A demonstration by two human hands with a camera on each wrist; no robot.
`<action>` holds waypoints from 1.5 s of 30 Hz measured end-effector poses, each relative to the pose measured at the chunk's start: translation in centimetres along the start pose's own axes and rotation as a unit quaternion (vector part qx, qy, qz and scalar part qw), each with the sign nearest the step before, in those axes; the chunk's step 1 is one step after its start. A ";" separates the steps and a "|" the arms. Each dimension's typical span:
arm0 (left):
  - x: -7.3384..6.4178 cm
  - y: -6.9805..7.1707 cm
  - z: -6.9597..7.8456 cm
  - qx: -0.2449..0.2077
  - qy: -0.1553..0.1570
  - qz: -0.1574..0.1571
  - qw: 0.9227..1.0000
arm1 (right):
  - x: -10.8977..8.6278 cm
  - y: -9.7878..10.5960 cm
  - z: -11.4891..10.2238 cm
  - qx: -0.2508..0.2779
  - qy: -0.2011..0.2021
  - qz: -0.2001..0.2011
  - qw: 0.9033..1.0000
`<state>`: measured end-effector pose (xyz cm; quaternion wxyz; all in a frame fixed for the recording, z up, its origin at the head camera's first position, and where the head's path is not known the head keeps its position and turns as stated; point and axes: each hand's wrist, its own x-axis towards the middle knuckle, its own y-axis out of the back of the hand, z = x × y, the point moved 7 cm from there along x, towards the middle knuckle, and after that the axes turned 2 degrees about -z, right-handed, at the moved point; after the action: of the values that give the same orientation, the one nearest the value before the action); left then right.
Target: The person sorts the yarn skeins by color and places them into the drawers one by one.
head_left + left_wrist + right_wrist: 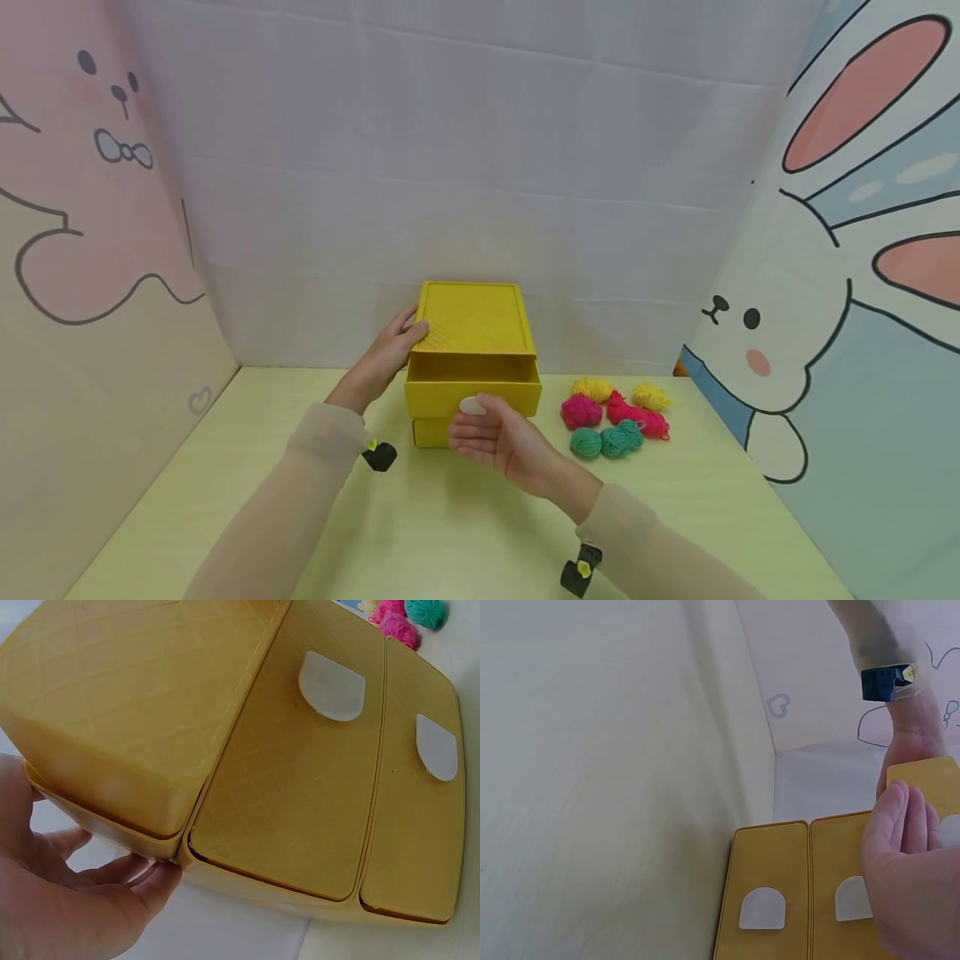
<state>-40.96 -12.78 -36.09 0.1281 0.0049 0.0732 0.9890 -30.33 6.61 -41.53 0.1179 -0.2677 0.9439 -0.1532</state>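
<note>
A yellow drawer cabinet stands at the back of the table, its top drawer pulled part way out. Two lower drawers are closed, each with a white tab handle. My left hand rests against the cabinet's left side, thumb at the top edge and fingers along the wall. In front of the top drawer is my right hand, its fingers fairly straight and its thumb right at that drawer's white tab.
Several small bundles of yarn lie right of the cabinet: yellow yarn, a magenta ball, a pink bundle and teal balls. A white cloth wall rises behind, with printed side walls left and right.
</note>
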 end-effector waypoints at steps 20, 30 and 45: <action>-0.1 -0.1 0.1 -0.004 -0.003 -0.004 1.000 | -2.4 -1.2 0.8 0.000 -0.033 -0.005 0.999; 0.0 0.0 0.0 -0.008 0.000 -0.004 1.000 | -2.8 -1.2 1.2 0.007 -0.034 -0.009 0.999; -0.1 0.0 0.0 -0.010 -0.005 -0.007 1.000 | -3.6 -1.5 1.6 0.002 -0.040 -0.010 0.999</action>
<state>-40.85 -12.84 -36.04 0.1354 0.0083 0.0624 0.9888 -26.13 7.02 -41.93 0.1542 -0.2827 0.9355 -0.1455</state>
